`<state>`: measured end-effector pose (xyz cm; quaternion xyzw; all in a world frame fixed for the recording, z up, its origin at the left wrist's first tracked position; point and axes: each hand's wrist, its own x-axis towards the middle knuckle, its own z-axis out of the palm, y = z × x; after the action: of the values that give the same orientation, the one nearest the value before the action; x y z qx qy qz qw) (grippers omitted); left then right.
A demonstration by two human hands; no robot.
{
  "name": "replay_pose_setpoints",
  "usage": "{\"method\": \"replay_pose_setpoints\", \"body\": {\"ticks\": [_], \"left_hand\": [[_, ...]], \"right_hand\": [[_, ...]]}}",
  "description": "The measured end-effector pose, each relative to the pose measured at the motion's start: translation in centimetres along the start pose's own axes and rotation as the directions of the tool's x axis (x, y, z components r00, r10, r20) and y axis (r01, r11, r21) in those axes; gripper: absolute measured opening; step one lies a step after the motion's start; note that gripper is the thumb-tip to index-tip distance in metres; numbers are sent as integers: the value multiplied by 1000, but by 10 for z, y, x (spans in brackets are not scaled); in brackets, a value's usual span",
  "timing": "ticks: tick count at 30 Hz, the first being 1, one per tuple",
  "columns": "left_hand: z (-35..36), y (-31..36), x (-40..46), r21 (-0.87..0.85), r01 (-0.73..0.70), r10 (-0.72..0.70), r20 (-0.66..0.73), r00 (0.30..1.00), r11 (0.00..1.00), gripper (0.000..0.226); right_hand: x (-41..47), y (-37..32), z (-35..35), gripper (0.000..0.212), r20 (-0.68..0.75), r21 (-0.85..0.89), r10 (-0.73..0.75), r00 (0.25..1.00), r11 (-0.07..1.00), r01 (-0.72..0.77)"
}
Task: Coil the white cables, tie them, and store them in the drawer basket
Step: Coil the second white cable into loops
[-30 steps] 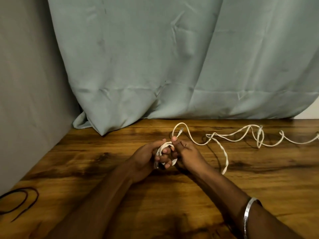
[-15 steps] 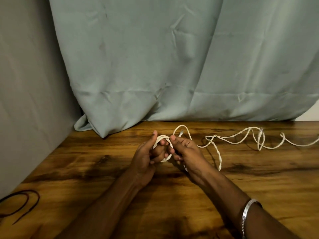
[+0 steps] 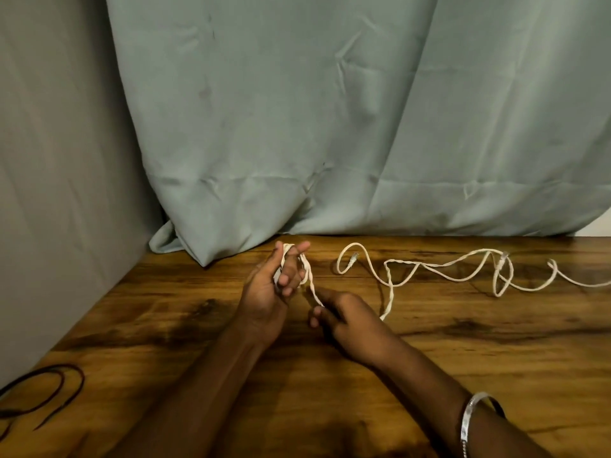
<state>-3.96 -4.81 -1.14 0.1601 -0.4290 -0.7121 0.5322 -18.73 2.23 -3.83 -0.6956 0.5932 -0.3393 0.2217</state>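
White cable (image 3: 390, 285) wraps left fingers (image 3: 291, 269), right fingers (image 3: 319, 314) pinching it.

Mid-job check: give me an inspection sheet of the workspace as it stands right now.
Surface: wooden table, dark-grained.
Job's things: white cable, partly wound round the left hand's fingers, the rest trailing loose to the right; drawer basket not seen.
Clutter: nothing seen.
Grippers: left hand holds the small coil; right hand pinches the strand leading off it.
Cables: black cable loops at the table's left edge.
Surroundings: grey-green curtain behind; grey wall left; bracelet on the right wrist.
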Motion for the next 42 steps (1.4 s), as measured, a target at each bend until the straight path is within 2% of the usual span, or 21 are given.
{"method": "replay_pose_setpoints", "body": {"ticks": [3, 6, 8, 12, 17, 19, 22, 25, 29, 33, 35, 42], "left_hand": [[-6, -4, 7, 148, -72, 85, -86, 993, 986, 45], [-9, -9, 10, 371, -84, 136, -116, 984, 925, 31], [-8, -11, 7, 472, -79, 127, -71, 989, 878, 32], [-11, -17, 3, 668, -148, 154, 51, 987, 729, 43], [-17, -23, 1, 846, -164, 218, 59, 974, 507, 40], [-16, -24, -2, 876, -167, 180, 94, 979, 453, 42], [-7, -23, -8, 785, -126, 11, 151, 989, 607, 37], [3, -19, -13, 681, 13, -119, 109, 987, 732, 36], [11, -17, -18, 610, 110, -173, 46, 984, 785, 38], [13, -16, -20, 428, 175, -223, 66, 972, 887, 37], [15, -15, -20, 385, 185, -232, 79, 970, 904, 44], [13, -16, -16, 318, 217, -213, -47, 976, 923, 43]], "right_hand": [[-3, -6, -2, 28, 56, -243, -78, 995, 966, 89], [-6, -13, -4, 32, 83, -403, -128, 988, 903, 151], [-7, -14, -6, 37, 90, -412, -143, 986, 896, 168], [-6, -14, -12, 25, 36, -498, -271, 962, 830, 252], [-11, -20, -19, 14, -104, -468, -346, 932, 844, 261], [-11, -20, -21, 9, -175, -427, -370, 912, 863, 268], [-8, -14, -21, 3, -253, -351, -367, 895, 897, 268], [-7, -9, -19, 5, -298, -210, -252, 921, 958, 195], [-5, -8, -19, 10, -330, 39, -209, 920, 971, 235], [-1, -6, -19, 10, -349, 197, -163, 923, 950, 242], [1, -2, -19, 14, -337, 264, -118, 934, 940, 214], [8, 8, -11, 24, -271, 312, -78, 960, 936, 164]]}}
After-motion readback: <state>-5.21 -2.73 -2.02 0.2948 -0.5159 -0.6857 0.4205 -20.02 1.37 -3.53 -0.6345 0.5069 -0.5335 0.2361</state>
